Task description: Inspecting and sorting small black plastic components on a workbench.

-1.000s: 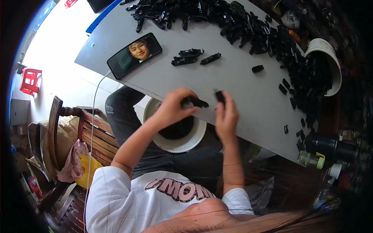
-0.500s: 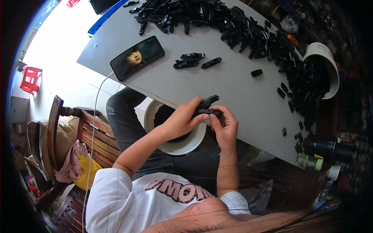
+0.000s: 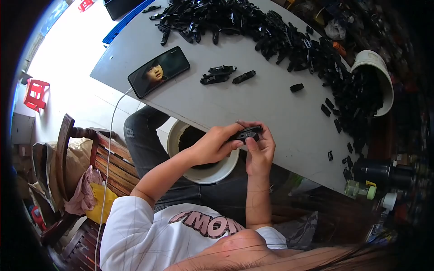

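At the near edge of the grey desk, we hold one small black plastic part between both hands, just above the desk's rim and over the white bucket that sits on our lap; the left hand pinches the part's near end with thumb and fingers pressed together on it, while the right hand closes around its other end from below, thumb on top. Across the far edge and down the right side of the desk runs a long heap of black parts, by far the larger share, and we judge it to be stock not yet handled; a second white bucket lies tipped at the right edge with more black parts spilling from its mouth. The lap bucket looks dark inside, as if holding pieces, though we cannot tell how full it is; on that showing the work seems only partly along, with most still ahead. A phone lies toward the desk's left corner, its white cable dropping over the edge; three loose black parts rest mid-desk, well apart from our hands.
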Demonstrator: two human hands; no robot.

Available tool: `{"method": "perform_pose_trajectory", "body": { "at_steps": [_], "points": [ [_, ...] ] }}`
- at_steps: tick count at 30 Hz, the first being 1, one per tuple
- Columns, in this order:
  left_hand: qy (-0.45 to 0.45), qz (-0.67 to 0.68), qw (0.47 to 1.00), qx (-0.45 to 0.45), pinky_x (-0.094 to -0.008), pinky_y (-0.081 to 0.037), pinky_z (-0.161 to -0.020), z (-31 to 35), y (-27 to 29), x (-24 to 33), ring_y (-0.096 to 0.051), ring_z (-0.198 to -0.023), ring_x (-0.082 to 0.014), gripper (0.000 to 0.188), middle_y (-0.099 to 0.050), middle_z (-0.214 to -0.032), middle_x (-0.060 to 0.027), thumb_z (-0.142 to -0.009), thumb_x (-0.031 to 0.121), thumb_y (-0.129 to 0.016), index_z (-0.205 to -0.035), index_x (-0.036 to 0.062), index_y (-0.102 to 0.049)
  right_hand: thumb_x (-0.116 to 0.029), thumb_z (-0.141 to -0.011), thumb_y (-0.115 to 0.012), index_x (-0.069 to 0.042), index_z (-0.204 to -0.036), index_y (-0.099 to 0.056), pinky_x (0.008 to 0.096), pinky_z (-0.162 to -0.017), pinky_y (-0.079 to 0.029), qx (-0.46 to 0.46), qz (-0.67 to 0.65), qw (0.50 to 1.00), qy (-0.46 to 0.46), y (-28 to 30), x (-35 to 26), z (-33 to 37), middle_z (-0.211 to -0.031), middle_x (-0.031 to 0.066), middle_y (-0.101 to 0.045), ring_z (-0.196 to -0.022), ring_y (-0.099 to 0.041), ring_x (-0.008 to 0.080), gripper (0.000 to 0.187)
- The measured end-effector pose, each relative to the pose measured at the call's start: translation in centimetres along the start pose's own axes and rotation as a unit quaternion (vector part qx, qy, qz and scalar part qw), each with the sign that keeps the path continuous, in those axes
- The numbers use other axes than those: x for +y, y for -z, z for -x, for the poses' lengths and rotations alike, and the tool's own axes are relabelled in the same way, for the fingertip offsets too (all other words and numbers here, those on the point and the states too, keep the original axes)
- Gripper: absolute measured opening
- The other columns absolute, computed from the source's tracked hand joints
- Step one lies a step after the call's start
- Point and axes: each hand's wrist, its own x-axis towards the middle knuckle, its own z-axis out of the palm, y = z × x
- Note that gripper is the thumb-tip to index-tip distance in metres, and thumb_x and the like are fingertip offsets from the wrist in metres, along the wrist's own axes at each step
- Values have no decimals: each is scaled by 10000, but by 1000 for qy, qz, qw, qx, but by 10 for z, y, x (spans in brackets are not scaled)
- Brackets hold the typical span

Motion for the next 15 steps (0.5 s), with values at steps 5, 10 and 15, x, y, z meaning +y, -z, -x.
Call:
{"method": "perform_pose_trajectory", "body": {
  "at_steps": [5, 10, 15],
  "points": [
    [-104, -275, 953, 72, -348, -467, -592, -16, 6, -25, -608, -626, -252, 292, -596, -732, -134, -858, 199, -586, -1110, 59, -544, -80, -849, -606, -1, -1063, -514, 337, -936, -413, 6, 49, 998, -30, 23, 6, -20, -1082, 146, -588, -999, -566, 225, 246],
    [-10, -481, 830, 283, -382, -481, -621, -51, 50, -47, -604, -794, -285, 392, -589, -870, -107, -829, 305, -608, -1137, 89, -500, -18, -827, -529, -80, -1135, -530, 348, -873, -444, 189, 559, 797, 131, 109, -27, -112, -1088, 95, -545, -948, -564, 257, 314],
    [26, -545, 786, 293, -354, -488, -590, -60, 61, -52, -595, -806, -254, 401, -542, -915, -83, -816, 322, -621, -1119, 93, -491, -79, -828, -559, -145, -1148, -561, 370, -864, -454, 138, 789, 591, 100, 154, -37, -158, -1260, 60, -482, -1072, -536, 275, 327]
  ]
}}
